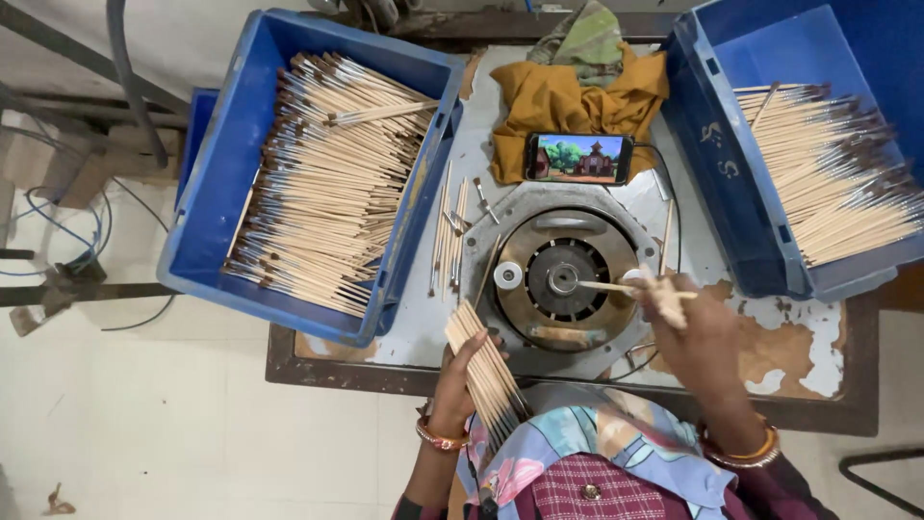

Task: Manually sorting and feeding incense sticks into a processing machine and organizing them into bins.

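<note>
Left hand clenched around a bundle of thin wooden sticks, fanned slightly and slanting up and away from the wrist, lower ends hidden against the patterned clothing. Bangles on both wrists.

Right hand pinching a single wooden stick held level, its far tip pointing left and meeting the hub at the middle of the round metal machine (exact contact at the tip too small to tell). A few more sticks seemingly tucked in the same hand, blurred.

Between the two hands, set into the worn counter: that round machine, with a dark slotted disc and a small white knob on the side nearer the left hand.

Beyond the left hand, a blue crate packed with sticks bearing dark tips, one small bunch lying crosswise on top. Just beside that crate, toward the machine, loose sticks scattered on the counter.

Beyond the right hand, a second blue crate holding pale sticks laid in rows.

Straight ahead of both hands, past the machine, a phone lying on its side with a bright cartoon scene on screen, propped against a mustard-yellow cloth with a greenish cloth bunched behind it.
</note>
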